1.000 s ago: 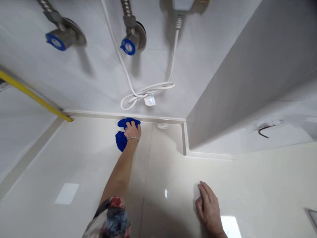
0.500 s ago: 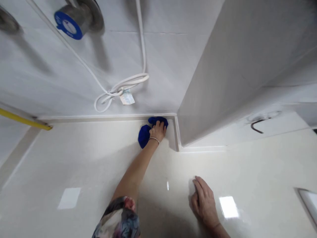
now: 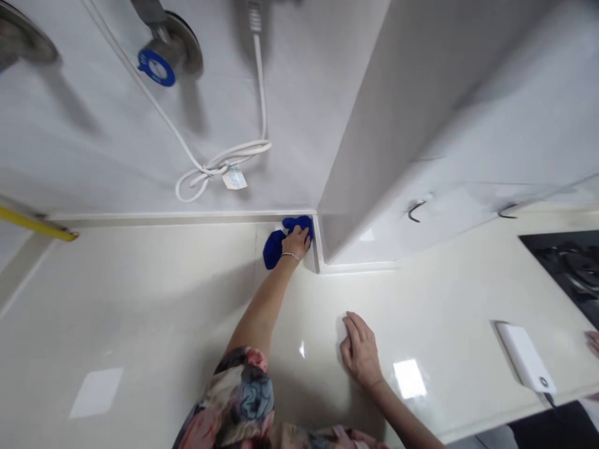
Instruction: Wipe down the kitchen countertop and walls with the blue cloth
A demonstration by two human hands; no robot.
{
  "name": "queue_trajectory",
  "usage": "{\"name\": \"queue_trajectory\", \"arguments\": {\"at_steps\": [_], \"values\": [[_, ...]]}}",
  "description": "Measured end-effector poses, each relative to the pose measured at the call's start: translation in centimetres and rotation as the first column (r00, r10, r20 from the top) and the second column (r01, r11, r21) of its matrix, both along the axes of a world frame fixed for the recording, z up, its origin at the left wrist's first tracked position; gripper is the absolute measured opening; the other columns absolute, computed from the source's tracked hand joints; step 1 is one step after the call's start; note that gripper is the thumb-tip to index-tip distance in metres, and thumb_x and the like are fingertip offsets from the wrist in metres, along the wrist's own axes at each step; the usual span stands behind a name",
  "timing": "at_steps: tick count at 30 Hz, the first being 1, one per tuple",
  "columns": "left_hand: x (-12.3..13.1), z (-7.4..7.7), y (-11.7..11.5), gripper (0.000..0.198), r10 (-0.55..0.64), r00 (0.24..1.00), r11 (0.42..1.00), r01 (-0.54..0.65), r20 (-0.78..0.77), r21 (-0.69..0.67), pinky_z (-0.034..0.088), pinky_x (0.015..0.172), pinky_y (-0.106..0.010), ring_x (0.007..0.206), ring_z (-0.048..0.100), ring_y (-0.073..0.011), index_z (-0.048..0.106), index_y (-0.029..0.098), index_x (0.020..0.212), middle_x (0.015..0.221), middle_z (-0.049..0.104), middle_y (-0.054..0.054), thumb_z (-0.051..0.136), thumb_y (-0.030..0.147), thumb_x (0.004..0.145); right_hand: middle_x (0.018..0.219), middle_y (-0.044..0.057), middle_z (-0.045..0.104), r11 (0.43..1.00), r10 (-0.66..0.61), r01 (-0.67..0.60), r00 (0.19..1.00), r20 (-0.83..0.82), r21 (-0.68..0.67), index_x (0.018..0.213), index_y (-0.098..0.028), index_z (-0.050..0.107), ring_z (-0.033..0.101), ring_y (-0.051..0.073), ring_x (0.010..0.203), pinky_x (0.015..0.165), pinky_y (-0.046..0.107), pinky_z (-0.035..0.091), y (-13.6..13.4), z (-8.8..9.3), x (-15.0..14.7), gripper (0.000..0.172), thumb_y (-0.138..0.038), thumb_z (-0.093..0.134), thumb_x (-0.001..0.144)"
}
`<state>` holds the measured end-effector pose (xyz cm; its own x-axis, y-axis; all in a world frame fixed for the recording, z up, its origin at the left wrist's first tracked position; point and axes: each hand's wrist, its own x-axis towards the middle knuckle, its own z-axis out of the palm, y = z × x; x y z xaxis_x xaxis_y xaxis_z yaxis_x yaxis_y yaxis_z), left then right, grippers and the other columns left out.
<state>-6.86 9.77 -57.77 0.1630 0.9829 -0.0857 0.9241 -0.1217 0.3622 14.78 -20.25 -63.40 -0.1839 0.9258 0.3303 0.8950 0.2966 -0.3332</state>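
Observation:
My left hand (image 3: 296,242) is stretched far forward and pressed on a blue cloth (image 3: 274,246), fingers curled over it. The cloth sits in the back corner of the cream countertop (image 3: 154,299), where the wall meets a white boxed column (image 3: 374,125). A thin bracelet circles that wrist. My right hand (image 3: 360,352) lies flat on the counter nearer to me, fingers together and stretched out, holding nothing.
A white cable (image 3: 219,163) with a tag hangs looped on the tiled wall. A blue-capped valve (image 3: 161,62) sits above it. A yellow strip (image 3: 37,226) is at the left. A white flat device (image 3: 525,357) lies near the counter's front edge, a dark hob (image 3: 566,265) at the right.
My left hand has slid the blue cloth rightward along the back edge into the corner by the column. The view has swung right, showing the hob and white device.

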Motion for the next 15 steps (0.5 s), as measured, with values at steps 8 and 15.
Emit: {"name": "queue_trajectory", "arguments": {"at_steps": [8,15], "values": [[-0.5,0.5,-10.0,0.046,-0.056,0.998,0.997,0.055,-0.010,-0.056,0.055,0.086,-0.031,0.107,0.066,-0.0201,0.058,0.033,0.146,0.126,0.059,-0.008,0.044,0.037,0.102,0.145,0.016,0.054,0.998,0.014,-0.014,1.000,-0.001,0.063,0.143,-0.016,0.048,0.047,0.029,0.138,0.109,0.053,0.050,0.4,-0.3,0.0,0.052,-0.013,0.046,0.091],[-0.2,0.2,-21.9,0.042,-0.191,0.980,0.979,0.194,0.050,-0.064,0.057,0.082,-0.028,0.101,0.068,-0.0174,0.066,0.034,0.138,0.121,0.064,-0.005,0.053,0.035,0.098,0.144,0.017,0.055,0.993,0.027,-0.026,1.000,-0.012,0.117,0.142,-0.015,0.051,0.049,0.029,0.136,0.109,0.053,0.049,0.4,-1.3,0.2,0.051,-0.015,0.045,0.091]]}}
